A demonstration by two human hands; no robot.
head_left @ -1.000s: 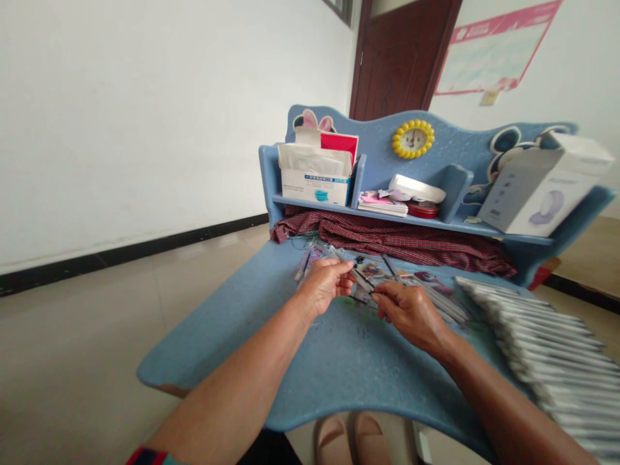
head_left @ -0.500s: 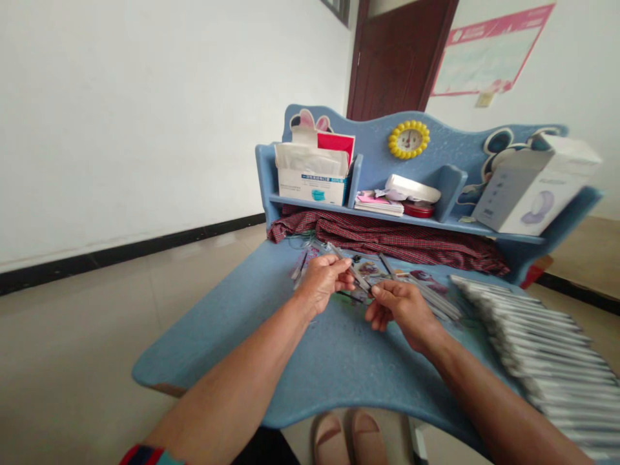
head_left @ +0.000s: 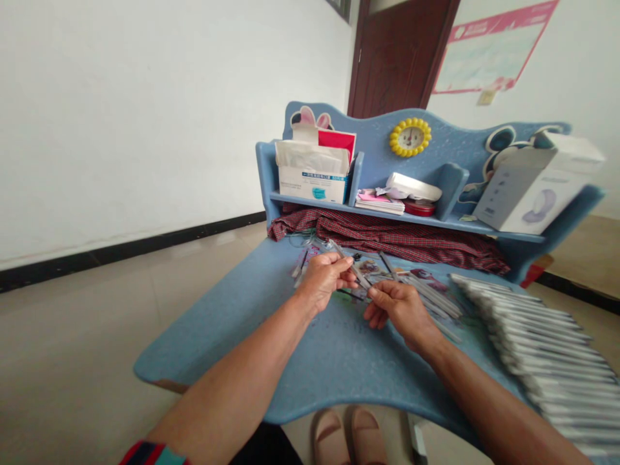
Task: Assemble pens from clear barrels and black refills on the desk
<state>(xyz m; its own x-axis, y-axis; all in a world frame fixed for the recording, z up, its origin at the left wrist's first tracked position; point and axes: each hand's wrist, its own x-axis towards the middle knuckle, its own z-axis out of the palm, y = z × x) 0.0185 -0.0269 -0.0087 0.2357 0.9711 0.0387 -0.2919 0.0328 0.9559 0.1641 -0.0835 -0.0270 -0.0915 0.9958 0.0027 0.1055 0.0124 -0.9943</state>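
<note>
My left hand (head_left: 325, 280) is closed, thumb and fingers pinching a slim greyish clear tube (head_left: 360, 276). This tube slants from upper left to lower right above the blue desk. At its lower end, the thumb and forefinger of my right hand (head_left: 398, 306) are closed on it, beside a dark tip. Too little shows to tell exactly what kind of tube it is. Behind my hands lie loose slim clear tubes (head_left: 438, 298) and a few dark thin rods. To the right is a big stack of similar silver-white tubes with dark stripes (head_left: 557, 355).
The blue desk (head_left: 339, 361) has a curved front edge. Bunched red checked cloth (head_left: 387, 240) lies under its shelf, which carries a mask box (head_left: 312, 184), papers (head_left: 380, 203) and a tall white carton (head_left: 537, 187). Slippers (head_left: 349, 436) are on the floor below.
My right hand has shifted very slightly left along the tube's lower end. My left hand keeps its pinch. The view has moved a little.
</note>
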